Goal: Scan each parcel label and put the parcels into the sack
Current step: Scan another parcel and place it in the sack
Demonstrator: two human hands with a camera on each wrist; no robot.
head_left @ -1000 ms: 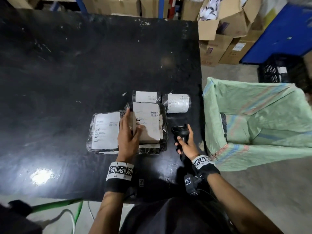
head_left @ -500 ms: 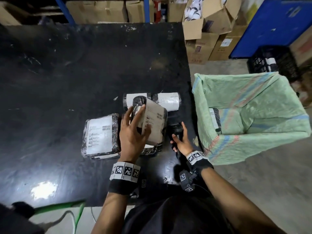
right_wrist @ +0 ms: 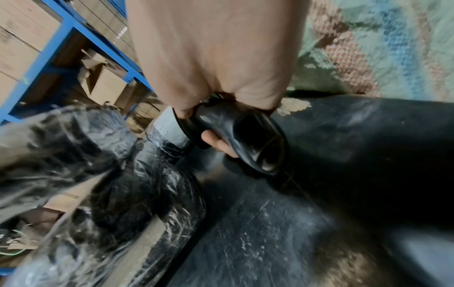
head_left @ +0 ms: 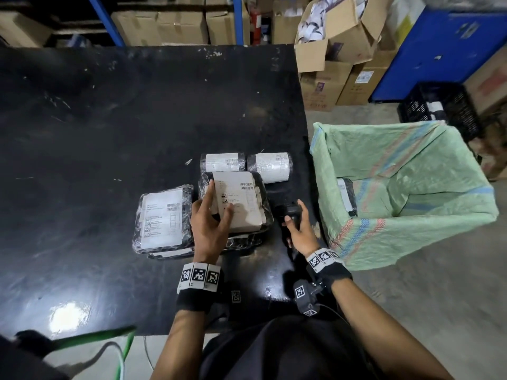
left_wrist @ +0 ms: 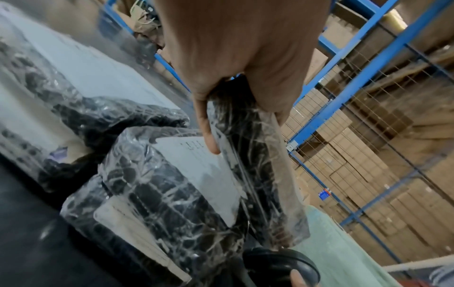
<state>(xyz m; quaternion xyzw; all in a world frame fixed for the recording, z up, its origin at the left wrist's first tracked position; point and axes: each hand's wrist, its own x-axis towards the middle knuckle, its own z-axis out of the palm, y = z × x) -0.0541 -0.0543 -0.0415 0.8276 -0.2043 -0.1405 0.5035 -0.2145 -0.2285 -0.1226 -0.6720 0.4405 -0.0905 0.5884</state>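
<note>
1. Head view: the left hand (head_left: pixel 210 229) holds a wrapped parcel (head_left: pixel 237 204) by its near left corner, thumb on the label and fingers curled under, raised over another parcel on the black table (head_left: pixel 109 133).
2. The right hand (head_left: pixel 297 231) is closed round the handle of a black scanner (head_left: pixel 289 212), just right of the held parcel (the right wrist view shows the scan window aimed across the table, not at a label).
3. Step in hand, as judged: presenting this parcel's label for scanning.
4. Next move calls for turning the scanner onto the barcode at the label's upper right, then carrying the parcel right to the green sack (head_left: pixel 411 215), which stands open beside the table with one parcel visible inside.
5. Remaining on the table: a flat parcel (head_left: pixel 163 218) to the left, two rolled parcels (head_left: pixel 247 163) behind, and the one beneath the held parcel.
6. Against the frame half a second earlier: the held parcel was then tipped steeply towards the scanner; its label now faces more upward. The right hand's grip on the scanner and the other parcels are unchanged.
</note>
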